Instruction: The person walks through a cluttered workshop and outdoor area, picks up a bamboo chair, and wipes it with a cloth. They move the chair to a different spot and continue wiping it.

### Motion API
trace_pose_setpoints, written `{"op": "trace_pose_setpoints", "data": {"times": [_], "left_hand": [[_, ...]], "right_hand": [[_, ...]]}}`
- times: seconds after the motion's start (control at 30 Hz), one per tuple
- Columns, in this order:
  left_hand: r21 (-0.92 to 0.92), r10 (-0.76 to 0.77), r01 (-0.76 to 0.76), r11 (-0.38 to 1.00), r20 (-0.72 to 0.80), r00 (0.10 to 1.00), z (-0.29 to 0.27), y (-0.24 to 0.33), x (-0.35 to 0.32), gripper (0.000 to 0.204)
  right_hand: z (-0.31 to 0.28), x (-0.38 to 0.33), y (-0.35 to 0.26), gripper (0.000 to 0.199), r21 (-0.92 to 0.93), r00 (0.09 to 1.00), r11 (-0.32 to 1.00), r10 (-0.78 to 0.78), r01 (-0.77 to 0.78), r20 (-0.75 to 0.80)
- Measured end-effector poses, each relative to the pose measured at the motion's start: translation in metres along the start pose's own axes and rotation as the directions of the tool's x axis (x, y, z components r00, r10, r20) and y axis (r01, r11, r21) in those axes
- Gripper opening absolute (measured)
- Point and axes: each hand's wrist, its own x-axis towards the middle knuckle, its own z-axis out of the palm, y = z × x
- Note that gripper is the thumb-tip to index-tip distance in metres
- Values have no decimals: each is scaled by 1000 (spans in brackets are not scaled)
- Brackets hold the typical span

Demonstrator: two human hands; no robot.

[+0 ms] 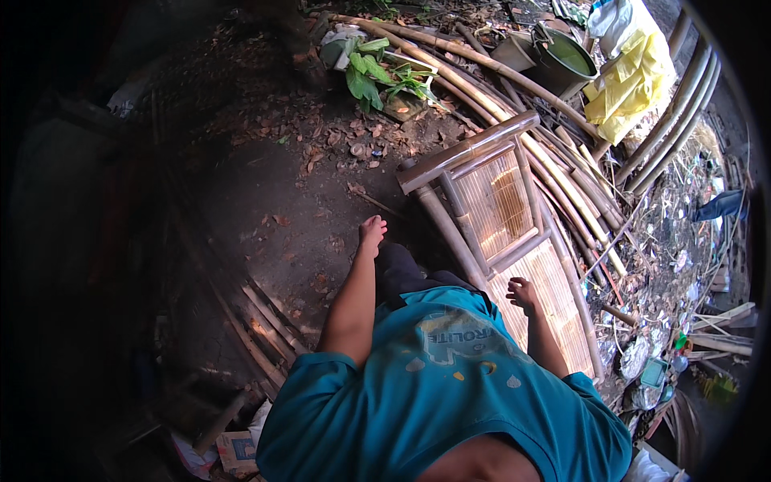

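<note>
My left hand hangs over the dark dirt floor, to the left of a bamboo chair. Its fingers are loosely bent and a little apart, with nothing visible in them. My right hand is above the slatted seat of the chair; its fingers are apart and hold nothing that I can see. Whether it touches the slats I cannot tell. The chair has a thick round bamboo rail across its far end and a slatted panel framed by poles. My body hides part of its near side.
Long bamboo poles lie stacked along the chair's right side. A dark bucket and a yellow sheet are at the far right. Leafy green plants stand beyond the chair. More poles lie at the left, with litter at the right.
</note>
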Motion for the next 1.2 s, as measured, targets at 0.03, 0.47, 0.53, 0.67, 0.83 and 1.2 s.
{"op": "trace_pose_setpoints", "data": {"times": [0.03,0.47,0.53,0.67,0.83,1.2], "left_hand": [[-11,-34,35,999,42,999,12,7,16,38],[-114,-487,476,872,-92,869,128,20,199,37],[-105,-519,510,854,-115,847,124,20,212,32],[-48,-600,598,800,-12,800,118,22,234,40],[162,-701,698,698,-47,712,118,25,256,38],[412,-671,742,529,-332,663,175,105,209,47]], "right_hand": [[0,-6,-18,34,-21,1000,1000,-22,22,-8],[63,-56,59,33,313,855,892,420,-326,-306],[101,-83,6,30,442,783,793,563,-420,-266],[151,-74,-31,33,530,792,787,526,-316,-309],[191,-62,-94,34,565,820,817,401,-118,-409],[277,-83,-47,27,834,650,533,685,-140,-329]]}}
